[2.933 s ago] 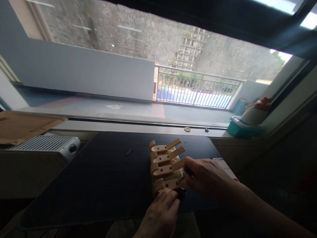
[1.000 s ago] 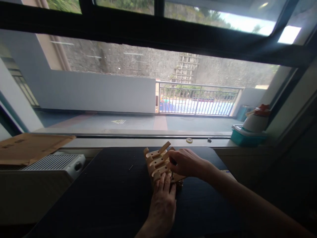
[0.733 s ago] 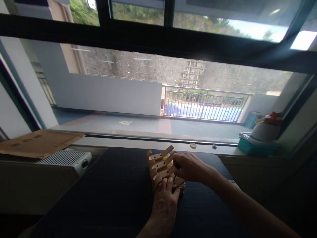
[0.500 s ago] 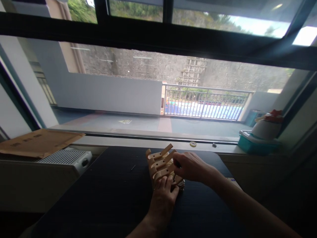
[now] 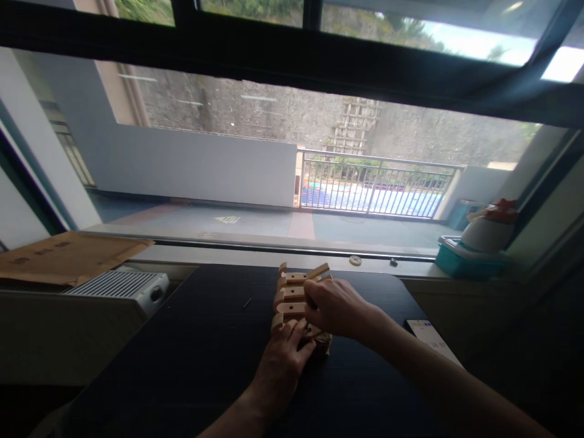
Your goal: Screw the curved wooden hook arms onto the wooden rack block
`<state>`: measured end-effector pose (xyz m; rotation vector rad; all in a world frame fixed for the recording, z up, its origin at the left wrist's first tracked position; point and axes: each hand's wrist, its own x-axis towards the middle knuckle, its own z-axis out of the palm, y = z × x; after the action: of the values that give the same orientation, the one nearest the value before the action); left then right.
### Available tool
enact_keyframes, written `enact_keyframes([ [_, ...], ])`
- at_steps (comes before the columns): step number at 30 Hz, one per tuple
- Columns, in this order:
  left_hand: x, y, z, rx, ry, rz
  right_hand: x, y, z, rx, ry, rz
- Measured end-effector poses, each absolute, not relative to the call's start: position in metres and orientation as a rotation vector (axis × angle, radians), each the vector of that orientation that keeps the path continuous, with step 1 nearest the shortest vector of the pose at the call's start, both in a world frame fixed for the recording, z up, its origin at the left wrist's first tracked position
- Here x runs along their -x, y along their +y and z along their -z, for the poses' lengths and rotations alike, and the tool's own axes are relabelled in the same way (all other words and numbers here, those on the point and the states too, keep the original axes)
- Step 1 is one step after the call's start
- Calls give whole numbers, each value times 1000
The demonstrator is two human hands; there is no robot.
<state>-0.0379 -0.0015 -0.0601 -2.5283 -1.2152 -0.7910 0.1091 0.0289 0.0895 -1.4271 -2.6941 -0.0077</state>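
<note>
A light wooden piece (image 5: 292, 292) lies on the dark table. It has several curved strips side by side, each with a dark hole. My left hand (image 5: 281, 356) grips its near end, fingers laid over the lowest strip and thumb to the right. My right hand (image 5: 335, 305) is closed in a fist above the right side of the strips. A thin dark tip seems to show just under it, but whatever the fist holds is hidden. To the left of the wooden piece lies a small dark screw-like pin (image 5: 247, 302).
A phone (image 5: 431, 340) with a lit screen sits at the table's right edge, beside my right forearm. On the sill are a tape roll (image 5: 355, 260), a small dark object (image 5: 393, 262) and a teal box (image 5: 469, 258). A brown envelope (image 5: 77, 255) covers part of a radiator (image 5: 118, 289).
The wooden piece has turned slightly, its strips now lying more level. Both hands have shifted a little left with it. More of the phone shows now.
</note>
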Motion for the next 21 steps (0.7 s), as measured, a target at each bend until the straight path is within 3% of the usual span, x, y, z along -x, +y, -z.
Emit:
enact_keyframes([
  [12, 31, -11, 57, 2638, -1236, 865, -130, 31, -89, 1428, -2629, -49],
  [21, 35, -15, 50, 2788, -1336, 659, -132, 35, -86, 1389, -2600, -84],
])
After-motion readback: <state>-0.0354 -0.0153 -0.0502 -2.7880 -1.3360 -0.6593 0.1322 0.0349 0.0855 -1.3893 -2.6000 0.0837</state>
